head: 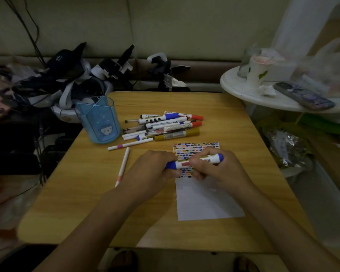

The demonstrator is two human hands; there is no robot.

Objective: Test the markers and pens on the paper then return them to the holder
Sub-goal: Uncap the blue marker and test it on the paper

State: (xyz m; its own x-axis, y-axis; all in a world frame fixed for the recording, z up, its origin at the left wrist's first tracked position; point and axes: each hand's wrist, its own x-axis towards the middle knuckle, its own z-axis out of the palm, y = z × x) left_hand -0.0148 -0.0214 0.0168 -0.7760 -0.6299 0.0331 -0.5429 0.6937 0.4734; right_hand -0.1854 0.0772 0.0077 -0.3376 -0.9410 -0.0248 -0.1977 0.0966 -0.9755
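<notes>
Both hands hold one blue-and-white marker (182,164) level above the paper (206,199). My left hand (155,169) grips its blue cap end, and my right hand (214,169) grips the barrel near the blue rear end. The paper's upper part is covered with small coloured test strokes; its lower part is blank. A pile of markers and pens (163,125) lies behind the paper. The light-blue holder (98,120) stands upright at the pile's left. Two thin white pens (130,144) (123,166) lie loose near my left hand.
The wooden table (86,193) ends close behind the holder, where a heap of dark straps and devices (71,75) sits. A white round side table (243,91) at the right carries a cup (257,71) and a phone (304,96).
</notes>
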